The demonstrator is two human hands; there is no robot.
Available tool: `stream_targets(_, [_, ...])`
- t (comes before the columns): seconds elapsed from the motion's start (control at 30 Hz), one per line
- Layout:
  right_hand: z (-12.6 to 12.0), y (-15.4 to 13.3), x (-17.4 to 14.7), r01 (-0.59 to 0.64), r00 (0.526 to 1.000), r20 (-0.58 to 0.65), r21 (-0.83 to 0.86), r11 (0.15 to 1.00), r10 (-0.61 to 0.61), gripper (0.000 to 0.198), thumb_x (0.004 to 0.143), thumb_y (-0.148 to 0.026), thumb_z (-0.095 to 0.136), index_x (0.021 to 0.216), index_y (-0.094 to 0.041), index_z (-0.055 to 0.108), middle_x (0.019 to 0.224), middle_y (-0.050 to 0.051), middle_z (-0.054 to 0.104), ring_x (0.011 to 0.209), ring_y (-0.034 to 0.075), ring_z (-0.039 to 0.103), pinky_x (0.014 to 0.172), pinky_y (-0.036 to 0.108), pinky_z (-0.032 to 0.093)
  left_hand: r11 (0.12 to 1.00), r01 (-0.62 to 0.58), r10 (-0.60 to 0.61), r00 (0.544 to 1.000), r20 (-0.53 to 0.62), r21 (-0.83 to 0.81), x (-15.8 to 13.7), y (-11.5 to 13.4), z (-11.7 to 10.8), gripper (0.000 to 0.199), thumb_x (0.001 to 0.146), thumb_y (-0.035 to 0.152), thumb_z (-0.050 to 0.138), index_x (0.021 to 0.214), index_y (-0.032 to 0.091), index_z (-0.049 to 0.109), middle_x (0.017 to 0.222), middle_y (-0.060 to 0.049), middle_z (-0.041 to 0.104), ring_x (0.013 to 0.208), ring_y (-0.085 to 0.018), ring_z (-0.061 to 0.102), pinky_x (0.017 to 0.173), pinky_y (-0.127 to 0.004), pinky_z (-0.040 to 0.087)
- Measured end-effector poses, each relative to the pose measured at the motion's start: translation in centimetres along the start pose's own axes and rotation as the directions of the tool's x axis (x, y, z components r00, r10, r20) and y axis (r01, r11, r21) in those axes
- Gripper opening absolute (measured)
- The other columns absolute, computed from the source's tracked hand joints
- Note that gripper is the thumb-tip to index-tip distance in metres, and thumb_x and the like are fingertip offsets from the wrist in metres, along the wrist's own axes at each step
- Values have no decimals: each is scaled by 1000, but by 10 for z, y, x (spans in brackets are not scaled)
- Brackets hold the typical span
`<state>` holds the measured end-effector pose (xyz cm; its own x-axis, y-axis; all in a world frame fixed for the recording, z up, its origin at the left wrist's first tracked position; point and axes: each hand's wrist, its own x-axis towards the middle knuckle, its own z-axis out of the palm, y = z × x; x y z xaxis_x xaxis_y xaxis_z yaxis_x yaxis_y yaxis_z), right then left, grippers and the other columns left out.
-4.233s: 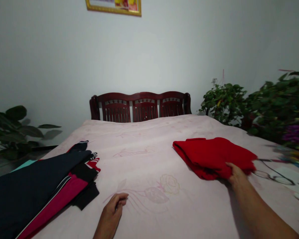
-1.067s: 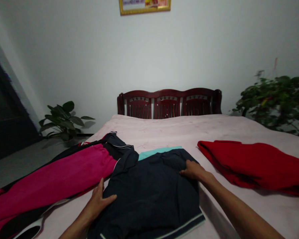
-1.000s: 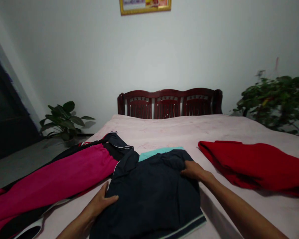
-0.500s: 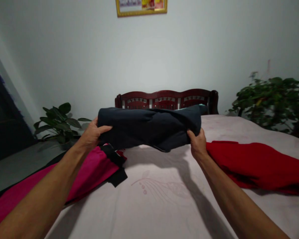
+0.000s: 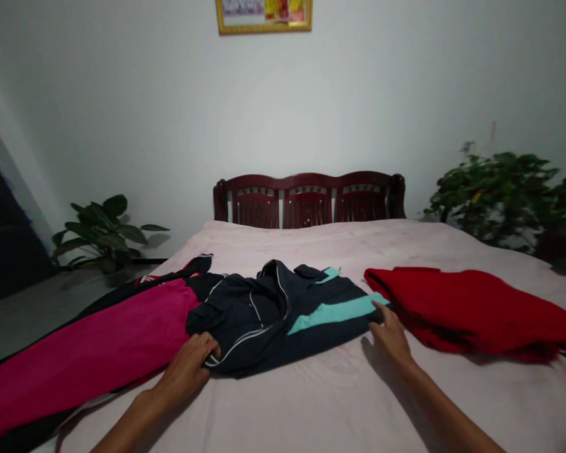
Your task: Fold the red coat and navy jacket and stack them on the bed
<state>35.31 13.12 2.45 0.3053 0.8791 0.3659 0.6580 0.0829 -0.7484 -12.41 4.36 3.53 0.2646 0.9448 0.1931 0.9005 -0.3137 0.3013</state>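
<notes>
A dark navy jacket with white piping and turquoise stripes lies crumpled on the pink bedsheet. My left hand has its fingers closed on the jacket's near left edge. At the right end, my right hand pinches the jacket's edge beside the turquoise stripe, thumb below and index finger on top. Left of the jacket, touching it, lies a long magenta and black garment. A folded red garment rests just right of my right hand.
A dark red wooden headboard stands at the bed's far end against a white wall. Leafy plants grow at the left and at the right. A gold-framed picture hangs above.
The jacket was held up and stretched between both hands. It has come down onto the bed, turned to show its turquoise stripes and piping, and both hands have lowered with it.
</notes>
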Motion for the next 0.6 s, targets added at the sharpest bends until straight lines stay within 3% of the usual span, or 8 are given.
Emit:
stream_targets(0.07, [11,-17,-7,196,977,116,-134,971,-181,71,62,-21,50,133,-20,55,135,10,58,130,32,46,110,49,33,999,-18,18,1000,-11,-27,2,7,-4,34,60,4,44,83,22,61,91,-4,62,89,-22,53,78,-35,38])
stream_targets(0.17, [35,-45,-19,523,837,340,-266,810,-429,82,60,-14,52,142,-20,46,142,9,53,136,32,37,115,50,22,988,-63,60,998,-25,-143,6,22,-11,26,64,6,44,79,22,57,88,-3,61,89,-22,52,79,-34,40])
stream_targets(0.23, [45,-58,-25,613,770,438,-307,728,-464,77,61,-11,52,137,-19,51,129,11,61,125,31,47,112,50,24,964,-105,101,994,-29,-243,1,35,-15,20,68,7,44,77,22,55,85,-3,61,88,-20,53,80,-33,42])
stream_targets(0.3, [46,-61,-28,653,728,503,-305,693,-466,55,64,-11,51,118,-19,63,108,10,67,106,28,57,104,46,33,935,-145,157,988,12,-322,-10,45,-18,17,74,9,45,77,22,55,86,-2,63,87,-19,56,83,-32,45])
stream_targets(0.37, [35,-54,-30,639,742,468,-276,718,-480,33,70,-15,48,96,-21,67,97,9,66,97,26,58,94,40,40,916,-180,224,971,83,-359,-24,45,-21,22,79,10,48,89,24,61,103,-3,66,98,-19,59,90,-32,47])
stream_targets(0.43, [18,-39,-33,554,821,316,-239,797,-475,24,74,-19,45,87,-22,65,96,8,65,97,25,58,87,37,43,928,-200,239,967,88,-315,-36,33,-23,38,82,10,47,113,28,61,129,-5,61,117,-21,57,100,-33,45])
stream_targets(0.5, [2,-21,-39,438,896,170,-182,881,-410,21,75,-22,43,82,-24,63,92,7,64,95,25,58,83,36,45,967,-198,200,980,-1,-161,-41,10,-23,51,84,7,44,128,30,56,143,-6,53,131,-23,48,111,-40,38])
stream_targets(0.6, [-10,1,-53,366,921,181,-91,926,-346,15,73,-26,45,73,-25,59,82,5,63,87,25,59,79,37,47,971,-203,211,976,-55,127,-32,-29,-16,53,84,4,43,126,32,61,145,-5,53,139,-26,41,119,-53,23])
